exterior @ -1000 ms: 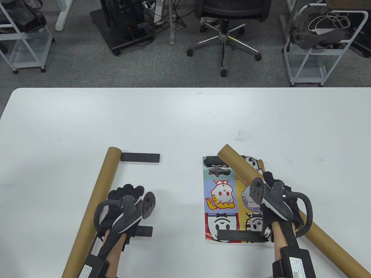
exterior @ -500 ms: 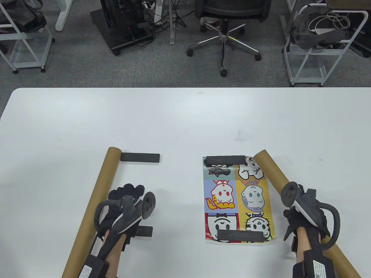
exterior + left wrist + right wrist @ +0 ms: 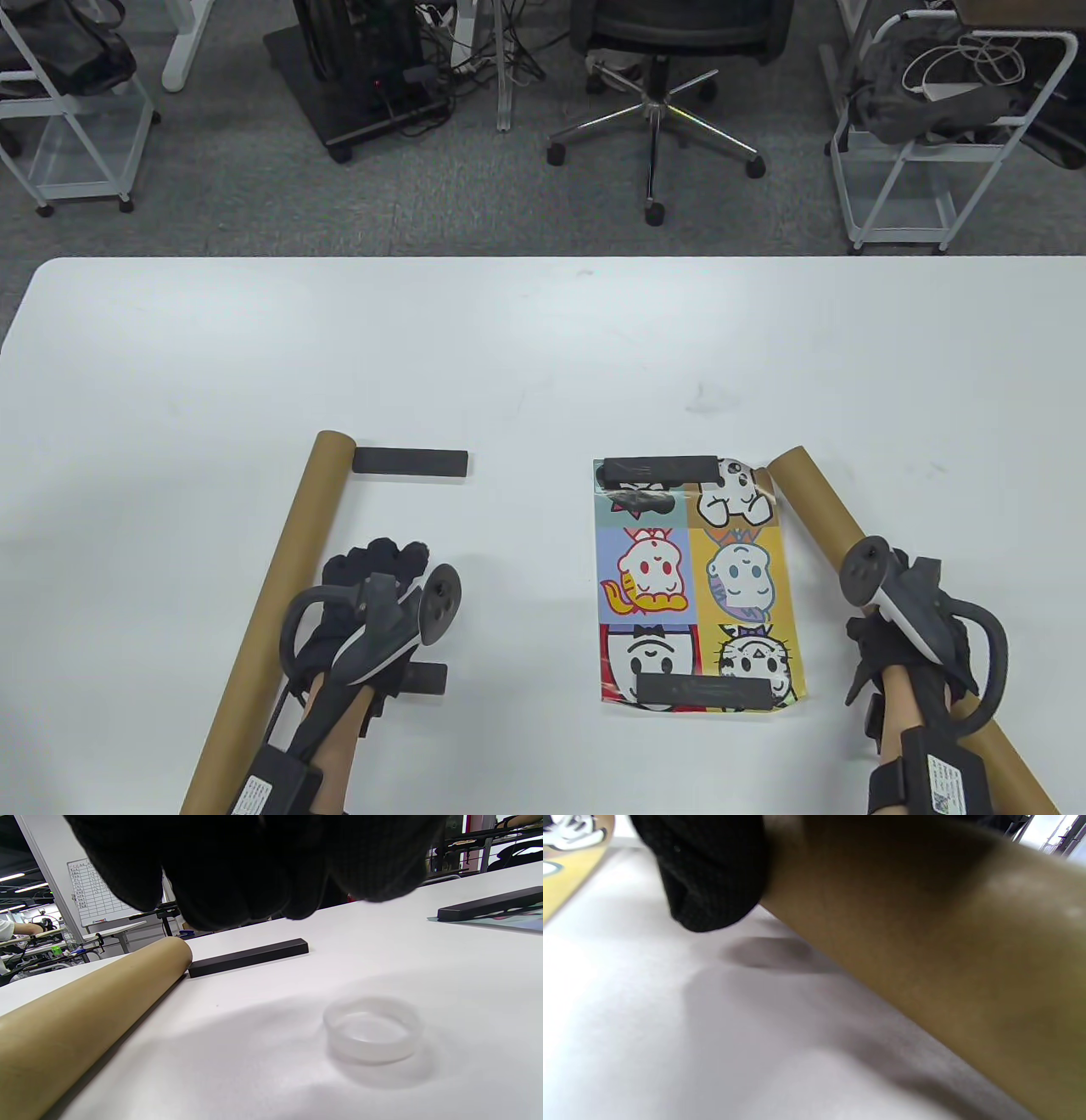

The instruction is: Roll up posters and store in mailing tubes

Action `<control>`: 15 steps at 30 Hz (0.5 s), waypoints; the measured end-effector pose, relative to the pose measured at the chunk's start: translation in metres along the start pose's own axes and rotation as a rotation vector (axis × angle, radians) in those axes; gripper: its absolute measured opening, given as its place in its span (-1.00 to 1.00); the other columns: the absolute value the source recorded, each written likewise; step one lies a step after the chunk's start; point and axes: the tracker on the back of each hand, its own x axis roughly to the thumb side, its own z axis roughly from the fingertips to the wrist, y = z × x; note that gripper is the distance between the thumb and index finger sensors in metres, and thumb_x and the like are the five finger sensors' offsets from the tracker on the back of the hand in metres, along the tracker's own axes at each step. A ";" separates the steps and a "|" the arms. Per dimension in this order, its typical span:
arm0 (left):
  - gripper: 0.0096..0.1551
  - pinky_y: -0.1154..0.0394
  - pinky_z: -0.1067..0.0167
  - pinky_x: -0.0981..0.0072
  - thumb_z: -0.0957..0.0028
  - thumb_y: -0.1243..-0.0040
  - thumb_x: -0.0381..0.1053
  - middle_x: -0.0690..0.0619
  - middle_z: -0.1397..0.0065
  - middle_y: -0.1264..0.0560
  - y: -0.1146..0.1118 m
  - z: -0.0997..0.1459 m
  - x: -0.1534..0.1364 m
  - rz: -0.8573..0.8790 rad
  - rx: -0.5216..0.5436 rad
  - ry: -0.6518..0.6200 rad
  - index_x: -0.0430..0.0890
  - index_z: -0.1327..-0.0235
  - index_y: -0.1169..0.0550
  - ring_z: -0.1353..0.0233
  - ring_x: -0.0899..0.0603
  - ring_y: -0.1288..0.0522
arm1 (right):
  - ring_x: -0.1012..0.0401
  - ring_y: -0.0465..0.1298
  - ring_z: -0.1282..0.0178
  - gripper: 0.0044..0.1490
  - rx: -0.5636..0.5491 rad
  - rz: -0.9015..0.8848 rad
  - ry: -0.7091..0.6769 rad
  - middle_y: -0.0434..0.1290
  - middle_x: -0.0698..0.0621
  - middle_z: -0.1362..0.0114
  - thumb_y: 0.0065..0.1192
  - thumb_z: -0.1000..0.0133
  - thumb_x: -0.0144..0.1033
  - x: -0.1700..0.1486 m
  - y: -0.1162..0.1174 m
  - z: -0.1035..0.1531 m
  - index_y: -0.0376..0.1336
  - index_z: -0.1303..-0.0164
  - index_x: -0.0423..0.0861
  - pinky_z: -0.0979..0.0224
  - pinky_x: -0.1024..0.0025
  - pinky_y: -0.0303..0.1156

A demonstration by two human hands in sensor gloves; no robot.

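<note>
A wide white table [image 3: 509, 356] with rounded corners filled the lower part of the table view, faintly scuffed near its middle. Beyond its far edge lay grey carpet, with a black office chair on a chrome star base [image 3: 657, 102], white wire carts [image 3: 925, 144] at the right and left, and a black wheeled stand with tangled cables [image 3: 365, 76].

A colourful cartoon-panel poster [image 3: 696, 586] lay flat right of centre, pinned by a black bar weight [image 3: 657, 469] on its far edge and another black bar [image 3: 706, 691] on its near edge. Just beside its right edge ran a long brown cardboard mailing tube [image 3: 814, 518], slanting toward the near right corner. The right hand [image 3: 912, 649] in its black glove sat over this tube; the right wrist view showed a gloved finger [image 3: 708, 878] curled against the tube's side, so the hand held it.

A second brown cardboard tube [image 3: 280, 594] lay at the left, its far end touching a loose black bar [image 3: 410, 463]. The left hand [image 3: 373, 594] rested beside that tube with fingers [image 3: 254, 866] bunched and curled downward, holding nothing that could be seen. A small clear plastic end cap [image 3: 373, 1029] sat on the table below them, apart from the fingertips. Another black bar [image 3: 427, 678] lay partly under the left wrist.
</note>
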 end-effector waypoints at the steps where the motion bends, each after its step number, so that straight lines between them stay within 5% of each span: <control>1: -0.30 -0.43 -0.49 -0.20 -0.01 -0.17 0.22 0.02 -0.42 -0.53 0.000 0.000 0.000 0.001 -0.001 0.000 0.06 -0.46 -0.50 -0.33 -0.15 -0.59 | -0.22 0.39 -0.49 0.17 0.000 0.002 0.003 0.24 -0.23 -0.61 0.37 0.00 -0.18 -0.001 0.001 -0.001 -0.19 -0.65 -0.23 -0.48 -0.23 0.36; 9: -0.29 -0.43 -0.50 -0.20 0.00 -0.18 0.22 0.01 -0.43 -0.53 0.000 -0.001 0.001 -0.001 -0.001 -0.003 0.06 -0.47 -0.50 -0.34 -0.15 -0.59 | -0.28 0.31 -0.54 0.17 0.019 0.009 0.021 0.17 -0.27 -0.65 0.35 -0.01 -0.17 -0.006 0.011 -0.004 -0.20 -0.65 -0.25 -0.50 -0.25 0.32; 15: -0.28 -0.43 -0.50 -0.21 0.00 -0.18 0.22 0.00 -0.45 -0.52 0.001 -0.002 0.002 0.004 0.006 -0.003 0.06 -0.48 -0.49 -0.35 -0.16 -0.58 | -0.37 0.20 -0.59 0.24 -0.001 -0.011 0.006 0.04 -0.37 -0.71 0.32 0.00 -0.10 -0.002 -0.005 0.001 -0.26 -0.66 -0.28 -0.53 -0.37 0.21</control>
